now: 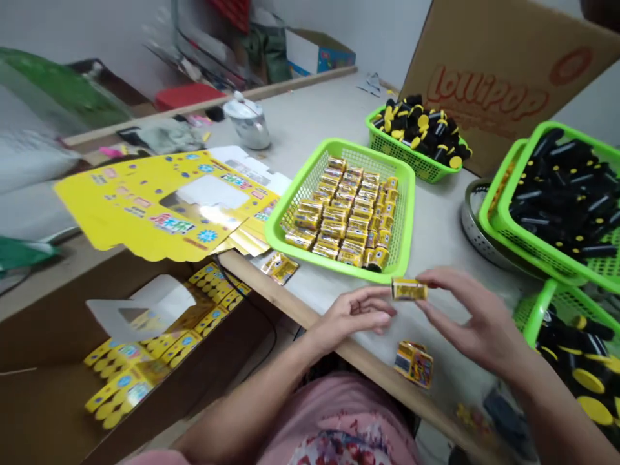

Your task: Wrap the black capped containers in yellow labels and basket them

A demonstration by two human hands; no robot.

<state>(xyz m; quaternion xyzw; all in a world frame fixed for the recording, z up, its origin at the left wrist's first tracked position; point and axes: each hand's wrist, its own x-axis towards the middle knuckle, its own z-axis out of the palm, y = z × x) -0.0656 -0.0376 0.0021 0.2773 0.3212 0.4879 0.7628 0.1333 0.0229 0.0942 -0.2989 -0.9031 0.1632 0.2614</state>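
Above the table's front edge, my right hand [477, 316] pinches a small gold-wrapped tube [409, 289] between thumb and fingers, the tube lying sideways. My left hand [356, 313] is beside it, with the index fingertip at the tube's left end and the other fingers loosely bent, holding nothing. Below the hands lies a small stack of gold printed wrappers [414, 363]. Just beyond, a green basket [408, 213] holds rows of similar gold-wrapped tubes [341, 213]. Another gold wrapper [279, 267] lies by that basket's near left corner.
Green baskets of black tubes with yellow caps [420, 126] stand behind and at right [576, 194]. Flat yellow cartons [159, 206] lie left. A cardboard box [43, 400] with yellow packs sits below the table edge. A metal pot [247, 121] and a lollipop carton [504, 71] stand farther back.
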